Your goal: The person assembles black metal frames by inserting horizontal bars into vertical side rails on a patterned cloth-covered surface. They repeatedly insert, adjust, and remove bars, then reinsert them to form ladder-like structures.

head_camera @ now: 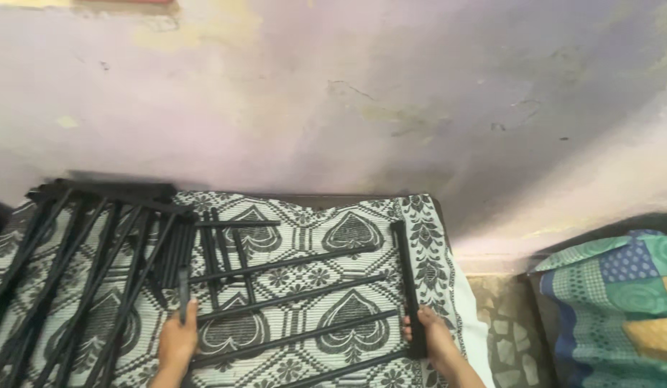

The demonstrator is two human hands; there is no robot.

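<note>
Head view, wrists cut off at the bottom edge, black rack point(305, 302) partly blurred. Rack lying flat on the patterned black-and-white mat point(355, 233), its left part lost among a heap of more black bars point(82, 259) left of it. Left hand point(178, 339) closed around the rack's left upright bar. Right hand point(433, 336) gripping the rack's right end bar, fingers wrapped. Colourful quilt point(621, 302) well right of the rack, cropped

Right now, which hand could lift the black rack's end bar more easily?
The right hand, probably. It already wraps the end bar of the black rack. The left hand rests at the opposite side.
</note>
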